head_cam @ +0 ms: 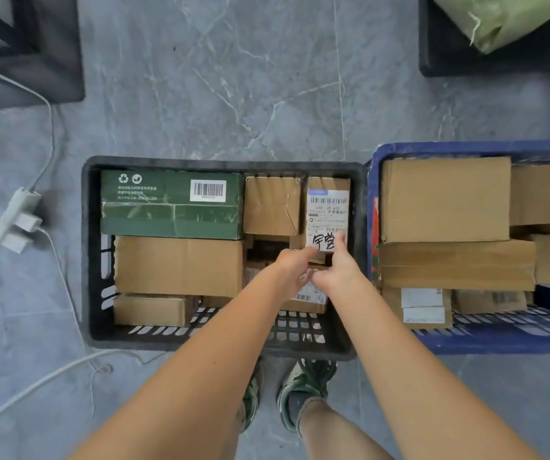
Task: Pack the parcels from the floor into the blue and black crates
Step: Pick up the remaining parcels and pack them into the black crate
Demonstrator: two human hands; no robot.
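The black crate (87, 247) stands on the floor in front of my feet. It holds a green box (170, 207), several brown cardboard parcels and a parcel with a white shipping label (328, 210) at its far right. Both hands reach into the crate's right half. My left hand (295, 268) touches the near edge of the labelled parcel. My right hand (336, 267) holds that parcel's near edge with fingers stretched up onto the label. The blue crate (499, 340) stands to the right, holding several brown parcels.
A white power strip (14, 220) with its cable lies on the grey floor to the left. A dark furniture base (51, 61) stands at top left. Another dark base bears a green bag (499, 21) at top right.
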